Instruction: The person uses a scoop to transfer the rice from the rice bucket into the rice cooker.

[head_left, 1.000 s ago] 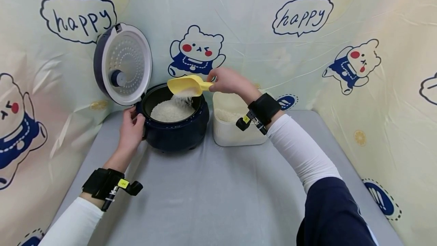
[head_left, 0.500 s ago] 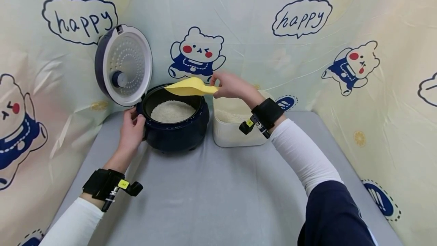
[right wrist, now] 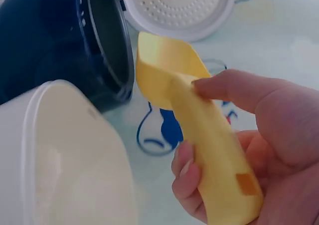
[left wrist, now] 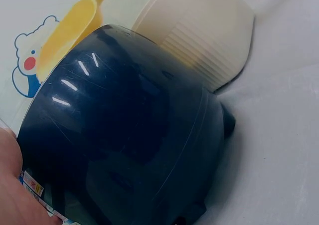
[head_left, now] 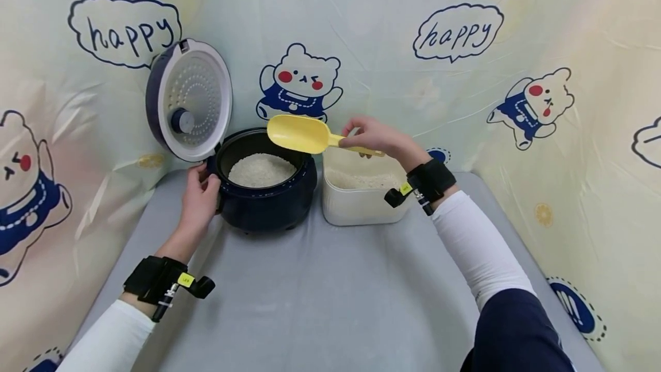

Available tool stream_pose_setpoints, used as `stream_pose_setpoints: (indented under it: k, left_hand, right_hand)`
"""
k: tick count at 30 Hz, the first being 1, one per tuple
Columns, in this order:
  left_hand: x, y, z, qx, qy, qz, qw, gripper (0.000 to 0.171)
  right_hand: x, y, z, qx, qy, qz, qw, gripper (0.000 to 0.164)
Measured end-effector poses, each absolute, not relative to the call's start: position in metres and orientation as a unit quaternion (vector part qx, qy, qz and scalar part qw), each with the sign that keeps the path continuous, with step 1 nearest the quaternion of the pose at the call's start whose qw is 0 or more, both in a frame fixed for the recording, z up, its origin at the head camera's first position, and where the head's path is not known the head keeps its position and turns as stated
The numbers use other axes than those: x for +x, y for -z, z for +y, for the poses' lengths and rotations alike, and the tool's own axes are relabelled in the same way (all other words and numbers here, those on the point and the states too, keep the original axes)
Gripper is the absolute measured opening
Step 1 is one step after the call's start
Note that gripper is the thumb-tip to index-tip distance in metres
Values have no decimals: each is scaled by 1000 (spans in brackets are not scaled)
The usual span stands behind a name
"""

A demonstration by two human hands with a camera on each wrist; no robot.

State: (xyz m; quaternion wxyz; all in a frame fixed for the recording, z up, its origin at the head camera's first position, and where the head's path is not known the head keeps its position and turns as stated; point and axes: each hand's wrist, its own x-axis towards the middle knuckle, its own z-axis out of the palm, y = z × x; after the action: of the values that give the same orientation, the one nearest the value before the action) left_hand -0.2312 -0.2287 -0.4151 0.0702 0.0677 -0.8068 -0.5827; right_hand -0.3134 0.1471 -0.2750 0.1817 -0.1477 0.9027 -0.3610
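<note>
A dark blue rice cooker [head_left: 263,208] stands on the table with its lid [head_left: 195,99] raised at the left. White rice [head_left: 261,170] lies in its black pot. My left hand [head_left: 198,200] holds the cooker's left side near the hinge; some of its fingers are hidden. In my right hand [head_left: 374,138] is a yellow scoop [head_left: 298,134], gripped by the handle with the thumb along it. The scoop hangs above the cooker's right rim, and its bowl looks free of rice in the head view. A white bin [head_left: 356,205] with rice inside stands beneath my right hand.
The bin stands close to the cooker's right side. Grey cloth [head_left: 320,291] covers the table. Behind and at both sides hangs a curtain [head_left: 382,33] printed with bears, close to the raised lid.
Rice was falling from the tilted scoop into the pot a second ago; the pouring has stopped. My right hand has moved right with the scoop, which has turned. The left hand stays at the cooker.
</note>
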Motion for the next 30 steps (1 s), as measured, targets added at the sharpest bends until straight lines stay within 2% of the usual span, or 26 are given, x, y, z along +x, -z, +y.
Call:
stream_pose_setpoints:
  k: [16, 24, 30]
  left_hand:
    - [-233, 416, -228, 70, 585, -805, 68, 62]
    - [-235, 413, -227, 74, 587, -803, 70, 61]
    - [-234, 415, -227, 70, 585, -805, 70, 61]
  right_hand:
    - [-296, 295, 254, -111, 381, 894, 206, 39]
    - [-290, 294, 282, -102, 345, 912, 195, 40]
    - [-287, 294, 287, -90, 267, 943, 177, 32]
